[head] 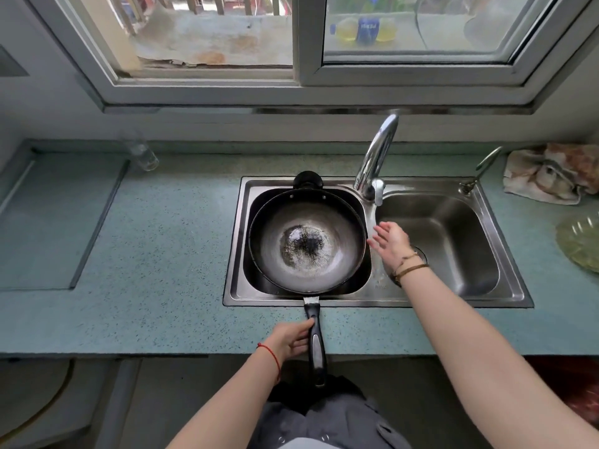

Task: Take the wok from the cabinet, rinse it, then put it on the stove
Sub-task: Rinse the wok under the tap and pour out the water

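Note:
A dark wok [337,254] with a grey worn inside and a blackened middle rests in the left basin of the steel double sink [505,296]. Its long black handle [317,348] sticks out toward me over the counter edge, and my left hand [290,340] is closed around it. My right hand [390,241] hovers open over the divider between the basins, just right of the wok's rim, fingers spread and holding nothing. The chrome faucet [376,157] arches behind the divider; no running water shows.
A clear drinking glass [142,153] stands at the back left of the teal counter [162,254]. A crumpled cloth [551,173] lies at the back right, a green glass plate [580,241] at the right edge. A small second tap [483,170] stands by the right basin.

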`<state>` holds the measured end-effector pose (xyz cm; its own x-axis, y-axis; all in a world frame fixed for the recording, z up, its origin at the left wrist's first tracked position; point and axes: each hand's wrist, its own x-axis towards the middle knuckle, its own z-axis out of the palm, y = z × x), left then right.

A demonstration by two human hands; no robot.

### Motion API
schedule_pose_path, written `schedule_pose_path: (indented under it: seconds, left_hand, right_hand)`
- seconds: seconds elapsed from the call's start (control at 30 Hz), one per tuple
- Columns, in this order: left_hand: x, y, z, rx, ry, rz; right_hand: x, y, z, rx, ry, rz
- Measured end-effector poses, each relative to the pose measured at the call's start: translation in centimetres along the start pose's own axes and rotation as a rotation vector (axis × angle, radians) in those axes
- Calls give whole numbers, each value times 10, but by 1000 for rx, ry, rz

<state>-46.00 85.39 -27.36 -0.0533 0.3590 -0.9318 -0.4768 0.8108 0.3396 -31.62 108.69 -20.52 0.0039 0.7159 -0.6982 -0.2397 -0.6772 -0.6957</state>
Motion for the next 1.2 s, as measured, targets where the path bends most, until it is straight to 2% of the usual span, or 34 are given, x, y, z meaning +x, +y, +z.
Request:
schedule_pose_path:
  seconds: [0.13,0.43,0.87,1.2]
  left_hand:
    - [-6,-2,2,-20,18,-15]
    - [-17,-2,5,-94,58,-25]
    - [-9,-5,4,-81,57,-13]
    - [-5,-9,3,-83,68,17]
  right_hand:
    - [23,-26,3,54,-44,79]
    - [45,-43,16,39,-94,135]
    - [42,-55,18,230,-105,180]
    - [42,-58,18,236,-118,172]
